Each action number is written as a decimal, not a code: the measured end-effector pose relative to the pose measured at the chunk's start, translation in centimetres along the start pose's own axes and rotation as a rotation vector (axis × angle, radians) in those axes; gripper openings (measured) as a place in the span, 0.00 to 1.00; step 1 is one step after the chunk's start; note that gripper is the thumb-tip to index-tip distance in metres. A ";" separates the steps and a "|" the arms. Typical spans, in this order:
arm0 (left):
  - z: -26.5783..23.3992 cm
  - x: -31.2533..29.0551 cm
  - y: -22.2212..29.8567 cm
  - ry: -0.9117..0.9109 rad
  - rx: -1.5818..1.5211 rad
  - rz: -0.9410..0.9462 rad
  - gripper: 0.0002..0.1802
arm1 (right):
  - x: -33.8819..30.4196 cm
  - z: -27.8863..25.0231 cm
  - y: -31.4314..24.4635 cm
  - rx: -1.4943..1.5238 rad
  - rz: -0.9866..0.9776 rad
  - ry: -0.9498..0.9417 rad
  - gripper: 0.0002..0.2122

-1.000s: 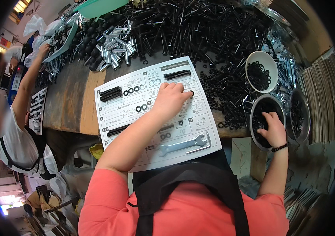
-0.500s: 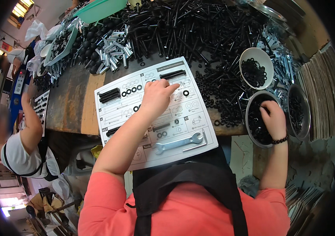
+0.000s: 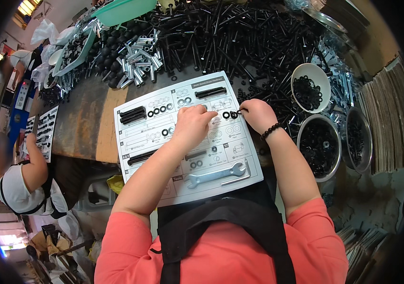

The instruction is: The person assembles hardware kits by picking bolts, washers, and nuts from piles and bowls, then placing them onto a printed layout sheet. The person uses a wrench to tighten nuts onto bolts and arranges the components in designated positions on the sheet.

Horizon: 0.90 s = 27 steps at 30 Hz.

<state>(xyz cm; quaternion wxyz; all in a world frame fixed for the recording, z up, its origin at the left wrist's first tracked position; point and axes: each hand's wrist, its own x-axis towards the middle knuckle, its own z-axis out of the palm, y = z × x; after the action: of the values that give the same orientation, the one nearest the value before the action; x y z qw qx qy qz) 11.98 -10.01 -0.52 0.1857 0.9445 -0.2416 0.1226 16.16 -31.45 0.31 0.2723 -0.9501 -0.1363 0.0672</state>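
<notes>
A white printed sheet [image 3: 173, 191] lies at the front of the bench before me. My left hand [image 3: 192, 125] rests on its middle, fingers curled and thumb pointing right; whatever they may hold is hidden. At the sheet's right edge my right hand [image 3: 258, 116] pinches a small black washer, partly covered by the fingertips. Beside it lie black washers [image 3: 226, 115]. Long black bolts sit in groups at the upper left [image 3: 133, 115] and upper right [image 3: 210, 92], near a row of black washers [image 3: 159, 110]. An open-end wrench [image 3: 215, 175] and a hex key [image 3: 235, 181] lie low on the sheet.
Black bolts [image 3: 230, 38] pile along the back, next to silver tubes [image 3: 138, 59]. On the right stand a white bowl [image 3: 326, 75] of black rings, two metal bowls [image 3: 337, 161] [image 3: 368, 146] and stacked sheets [image 3: 382, 118]. A co-worker [image 3: 26, 184] works at the left.
My right hand has come out of the metal bowl and over to the sheet's right edge with a small black part. My left hand's fingers have curled in, uncovering washers above it.
</notes>
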 end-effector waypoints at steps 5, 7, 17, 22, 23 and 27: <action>0.4 0.3 0.6 -0.001 -0.031 0.019 0.18 | -1.5 -0.3 -0.4 0.068 -0.024 -0.087 0.08; 0.4 0.3 0.8 -0.006 -0.034 0.011 0.18 | -2.4 0.2 -1.2 0.002 -0.116 -0.201 0.07; -0.3 -1.2 2.8 -0.157 -0.062 0.079 0.18 | -4.0 1.1 0.1 -0.017 -0.152 0.023 0.07; 0.5 -1.3 3.0 -0.181 0.023 0.114 0.18 | -5.0 1.4 0.4 -0.080 -0.195 -0.011 0.09; 0.4 -1.3 3.0 -0.182 0.045 0.109 0.18 | -5.1 1.3 0.5 -0.105 -0.194 0.010 0.09; 0.4 -1.1 3.1 -0.199 0.081 0.092 0.19 | -5.6 1.7 0.3 -0.130 -0.246 0.084 0.10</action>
<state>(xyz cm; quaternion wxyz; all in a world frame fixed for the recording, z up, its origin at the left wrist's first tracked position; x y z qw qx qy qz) 9.51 -12.27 -0.30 0.1165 0.9467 -0.2968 0.0461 10.52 -32.49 -0.95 0.2218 -0.9438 -0.2444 -0.0157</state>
